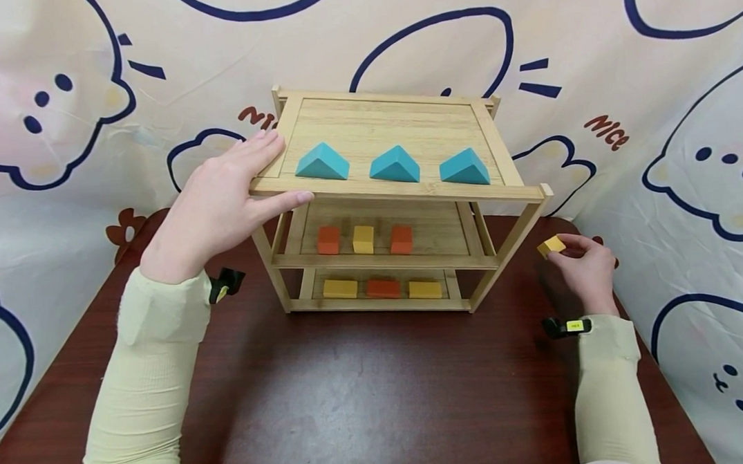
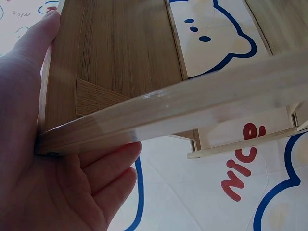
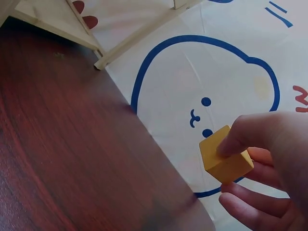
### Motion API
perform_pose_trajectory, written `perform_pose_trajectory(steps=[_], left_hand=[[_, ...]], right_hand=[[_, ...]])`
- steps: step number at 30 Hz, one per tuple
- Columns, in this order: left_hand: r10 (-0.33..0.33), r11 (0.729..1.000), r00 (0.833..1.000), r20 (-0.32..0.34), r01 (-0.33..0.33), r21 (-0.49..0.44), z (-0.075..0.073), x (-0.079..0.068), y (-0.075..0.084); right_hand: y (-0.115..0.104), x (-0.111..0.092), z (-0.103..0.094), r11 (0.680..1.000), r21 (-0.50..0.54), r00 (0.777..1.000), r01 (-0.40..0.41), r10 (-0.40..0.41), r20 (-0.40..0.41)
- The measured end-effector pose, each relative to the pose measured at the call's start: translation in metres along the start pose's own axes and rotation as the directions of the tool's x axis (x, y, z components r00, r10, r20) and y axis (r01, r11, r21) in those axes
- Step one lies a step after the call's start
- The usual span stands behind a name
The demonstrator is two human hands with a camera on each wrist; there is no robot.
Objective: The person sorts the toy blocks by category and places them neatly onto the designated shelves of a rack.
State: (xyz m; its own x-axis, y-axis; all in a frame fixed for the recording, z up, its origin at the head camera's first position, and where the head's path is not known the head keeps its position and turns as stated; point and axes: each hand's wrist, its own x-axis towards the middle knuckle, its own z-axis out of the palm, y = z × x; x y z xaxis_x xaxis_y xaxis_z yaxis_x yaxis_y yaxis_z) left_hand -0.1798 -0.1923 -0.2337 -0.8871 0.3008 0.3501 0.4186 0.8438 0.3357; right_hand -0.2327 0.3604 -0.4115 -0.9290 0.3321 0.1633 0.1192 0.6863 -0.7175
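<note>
My left hand [image 1: 220, 197] holds the front left corner of a three-tier wooden shelf [image 1: 401, 192]. Its thumb lies along the front edge and the other fingers reach along the left side; the left wrist view shows the shelf's post [image 2: 168, 108] between thumb and fingers. Off to the right of the shelf, my right hand [image 1: 587, 267] pinches a small yellow block [image 3: 226, 156] in the air. Three blue triangular blocks, among them the middle one [image 1: 395, 165], stand in a row on the top tier near its front edge.
On the middle tier, a yellow block [image 1: 363, 240] stands between two orange blocks. Below, an orange block [image 1: 383, 289] lies between two yellow ones. The shelf stands on a dark reddish-brown table [image 1: 378, 391], with cartoon-printed cloth [image 1: 586, 15] behind and at both sides.
</note>
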Motion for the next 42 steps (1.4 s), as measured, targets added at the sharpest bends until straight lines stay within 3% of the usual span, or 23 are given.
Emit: perform_pose_trajectory(steps=[16, 32, 42], left_hand=[[-0.011, 1.000, 1.000, 0.004, 0.011, 0.000, -0.001, 0.000, 0.000], [0.000, 1.000, 1.000, -0.002, 0.000, -0.006, 0.000, 0.001, -0.001], [0.000, 1.000, 1.000, 0.001, 0.000, -0.009, 0.000, 0.000, 0.000]], right_hand=[[-0.014, -0.009, -0.010, 0.997, 0.029, 0.997, 0.073, -0.072, -0.030], [-0.048, -0.026, -0.033, 0.992, 0.087, 0.995, 0.095, -0.091, -0.051], [-0.066, -0.039, -0.043, 0.979, 0.104, 0.981, 0.174, -0.163, -0.106]])
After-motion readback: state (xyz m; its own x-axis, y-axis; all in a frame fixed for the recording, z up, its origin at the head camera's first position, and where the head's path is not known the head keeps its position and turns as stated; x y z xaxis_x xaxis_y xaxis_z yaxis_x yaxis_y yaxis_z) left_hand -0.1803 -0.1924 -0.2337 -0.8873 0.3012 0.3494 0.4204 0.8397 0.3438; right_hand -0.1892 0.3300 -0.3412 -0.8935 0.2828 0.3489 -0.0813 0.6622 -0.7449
